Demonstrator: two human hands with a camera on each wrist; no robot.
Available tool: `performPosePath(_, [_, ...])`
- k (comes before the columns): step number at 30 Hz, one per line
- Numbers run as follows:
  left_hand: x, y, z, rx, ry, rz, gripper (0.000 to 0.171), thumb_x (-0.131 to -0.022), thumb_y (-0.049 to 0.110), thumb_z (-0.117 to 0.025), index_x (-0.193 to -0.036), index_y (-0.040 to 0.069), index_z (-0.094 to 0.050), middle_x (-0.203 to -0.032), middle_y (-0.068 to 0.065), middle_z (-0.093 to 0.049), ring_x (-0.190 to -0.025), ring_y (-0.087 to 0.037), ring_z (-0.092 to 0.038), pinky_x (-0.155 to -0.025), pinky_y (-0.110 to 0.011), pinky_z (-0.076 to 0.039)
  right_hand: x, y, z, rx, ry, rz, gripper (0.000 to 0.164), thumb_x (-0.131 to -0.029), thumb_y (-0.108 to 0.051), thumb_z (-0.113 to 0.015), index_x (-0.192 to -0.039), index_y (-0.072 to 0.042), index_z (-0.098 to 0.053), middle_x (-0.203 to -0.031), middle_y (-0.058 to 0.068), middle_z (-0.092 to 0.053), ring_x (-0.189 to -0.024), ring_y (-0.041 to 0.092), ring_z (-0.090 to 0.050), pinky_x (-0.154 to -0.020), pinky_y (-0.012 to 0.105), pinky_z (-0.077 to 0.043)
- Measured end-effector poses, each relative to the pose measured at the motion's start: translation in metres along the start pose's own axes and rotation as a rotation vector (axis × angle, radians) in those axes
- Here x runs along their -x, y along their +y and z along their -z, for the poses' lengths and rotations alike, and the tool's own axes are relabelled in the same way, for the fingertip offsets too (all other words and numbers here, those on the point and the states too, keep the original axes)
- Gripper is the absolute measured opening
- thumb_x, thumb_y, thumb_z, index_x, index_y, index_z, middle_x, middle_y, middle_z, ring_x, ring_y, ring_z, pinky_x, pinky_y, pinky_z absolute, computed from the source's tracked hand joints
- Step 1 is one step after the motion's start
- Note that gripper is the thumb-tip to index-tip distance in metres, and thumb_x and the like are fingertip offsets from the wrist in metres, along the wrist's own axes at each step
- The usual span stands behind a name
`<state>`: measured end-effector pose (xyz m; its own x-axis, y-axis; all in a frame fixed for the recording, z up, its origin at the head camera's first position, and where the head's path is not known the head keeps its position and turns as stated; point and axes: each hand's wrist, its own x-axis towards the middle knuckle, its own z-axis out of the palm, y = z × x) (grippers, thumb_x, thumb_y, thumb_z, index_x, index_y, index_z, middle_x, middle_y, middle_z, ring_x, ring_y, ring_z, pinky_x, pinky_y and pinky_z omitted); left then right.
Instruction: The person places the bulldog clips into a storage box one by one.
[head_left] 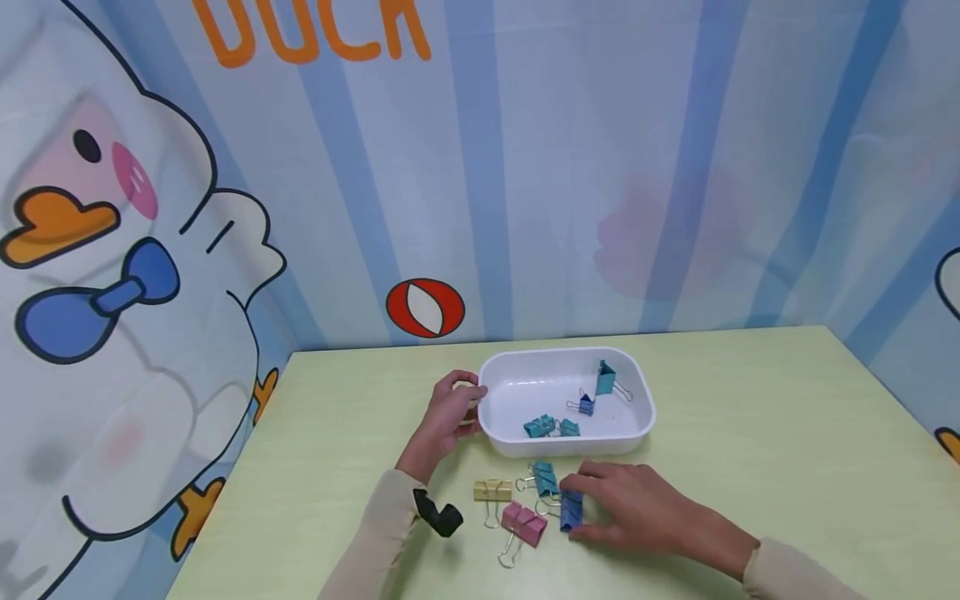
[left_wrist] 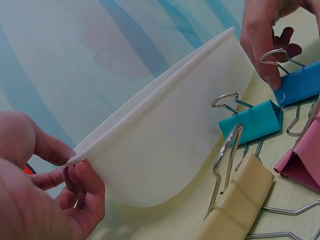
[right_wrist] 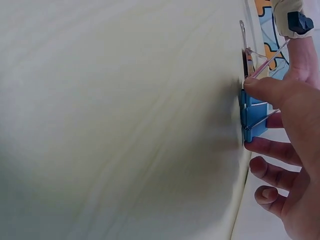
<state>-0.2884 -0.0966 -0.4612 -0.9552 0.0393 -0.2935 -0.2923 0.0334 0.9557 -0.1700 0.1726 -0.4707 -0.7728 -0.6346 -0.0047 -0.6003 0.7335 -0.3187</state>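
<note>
A white plastic tray [head_left: 566, 447] stands on the table, with small teal and blue binder clips inside it. My left hand [head_left: 448, 412] pinches the tray's left rim, thumb and fingers on either side in the left wrist view. In front of the tray, my right hand [head_left: 637, 507] holds a blue binder clip [head_left: 572, 510] by its two ends, between thumb and finger; the other fingers are curled loosely below in the right wrist view. Just left of that clip lie a teal binder clip [head_left: 545, 479], a pink binder clip [head_left: 523, 523] and a yellow binder clip [head_left: 492, 490].
Inside the tray, a larger teal clip [head_left: 605, 379] stands near the back right, with a small blue clip [head_left: 586, 405] beside it. The pale yellow table [head_left: 765, 417] ends at a cloth backdrop [head_left: 570, 167] printed with ducks. A black band piece [head_left: 438, 514] sits on the left sleeve.
</note>
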Motion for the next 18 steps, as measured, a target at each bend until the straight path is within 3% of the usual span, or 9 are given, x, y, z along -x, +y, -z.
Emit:
performPosePath(9, [0.001,0.0,0.0,-0.003,-0.003,-0.002,0.028,-0.101,0.016,-0.06,-0.127,0.008,-0.056,-0.116,-0.018,-0.062,-0.076,-0.023,-0.062,-0.058,-0.025,-0.051,0.006,-0.001,0.018,-0.027,0.009,0.032,0.047,-0.088,-0.05,-0.079,-0.128,-0.028,-0.069,-0.117,-0.008,-0.067,-0.088,0.007,-0.059,-0.077,0.035,-0.056])
performPosePath(18, [0.001,0.0,0.0,0.015,-0.009,-0.006,0.026,-0.1,0.015,-0.061,-0.125,0.007,-0.056,-0.111,-0.017,-0.062,-0.073,-0.023,-0.061,-0.055,-0.025,-0.049,0.003,-0.003,0.066,0.043,0.112,0.06,0.042,-0.09,-0.051,-0.077,-0.124,-0.027,-0.07,-0.118,-0.008,-0.069,-0.094,0.012,-0.066,-0.078,0.039,-0.059])
